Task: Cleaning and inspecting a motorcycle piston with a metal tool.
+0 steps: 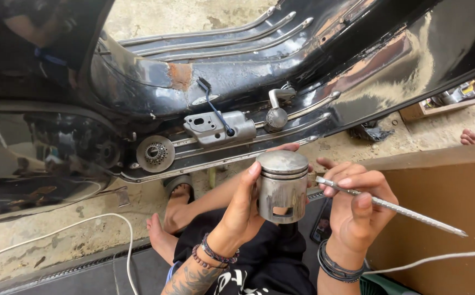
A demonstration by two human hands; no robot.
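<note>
The left hand (243, 210) grips a grey, cylindrical metal piston (282, 186) upright, crown up. Just right of it, the right hand (357, 205) pinches 1 thin, ridged metal rod (390, 206), its long axis slanting down-right and its near tip beside the piston's ring grooves.

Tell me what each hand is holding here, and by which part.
The left hand grips a metal piston by its side wall, thumb near the crown. The right hand pinches a thin metal rod near one end.

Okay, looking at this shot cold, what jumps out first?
A grey metal piston held up at centre by the left hand. Beside it, the right hand grips a thin metal rod pointing right. Behind them lies a black scooter body with a rust patch.
</note>
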